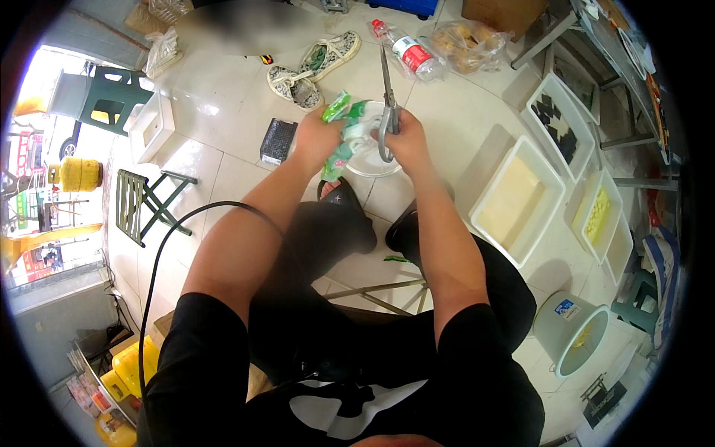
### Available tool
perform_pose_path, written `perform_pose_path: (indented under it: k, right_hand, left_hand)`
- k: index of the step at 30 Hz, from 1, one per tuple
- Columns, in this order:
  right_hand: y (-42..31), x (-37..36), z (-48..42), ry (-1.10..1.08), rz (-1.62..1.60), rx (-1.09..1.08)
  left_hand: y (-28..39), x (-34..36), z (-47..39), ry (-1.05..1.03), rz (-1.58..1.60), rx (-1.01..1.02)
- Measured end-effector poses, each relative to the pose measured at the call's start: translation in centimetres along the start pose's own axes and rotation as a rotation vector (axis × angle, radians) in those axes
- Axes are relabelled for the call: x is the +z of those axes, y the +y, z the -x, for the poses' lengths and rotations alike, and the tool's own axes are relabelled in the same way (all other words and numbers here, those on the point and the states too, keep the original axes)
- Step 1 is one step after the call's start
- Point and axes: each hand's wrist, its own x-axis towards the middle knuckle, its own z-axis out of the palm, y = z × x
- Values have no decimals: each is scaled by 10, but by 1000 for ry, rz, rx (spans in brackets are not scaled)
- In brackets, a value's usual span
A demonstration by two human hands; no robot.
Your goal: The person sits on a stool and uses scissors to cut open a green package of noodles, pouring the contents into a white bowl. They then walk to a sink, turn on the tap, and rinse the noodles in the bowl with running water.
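My left hand grips a green and white plastic packet, whose crumpled film sticks out above and below the fingers. In my right hand is a pair of grey-handled scissors. Their blades point away from me and look closed together. Beneath both hands a round, whitish bowl or tub stands on the tiled floor, partly covered by the hands and the packet; its contents are hard to make out. To the left of it lies a small black bubble-wrap parcel with a label.
Patterned shoes, a red-capped bottle and a bag of yellowish food lie beyond my hands. White trays and a bucket stand at right. A folding stool is at left. A black cable arcs past my left arm.
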Motion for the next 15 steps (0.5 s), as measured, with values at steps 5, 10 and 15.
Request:
perform_pose_path:
  k: [5,10,15]
  right_hand:
    - [-4,1,4,137,161,-57]
    - [-30,20,16,115,400,-154]
    - [-18,24,18,78,413,-113]
  left_hand:
    - [12,1,9,75,-255,157]
    - [9,8,6,46,54,74]
    - [11,8,-2,60,472,100]
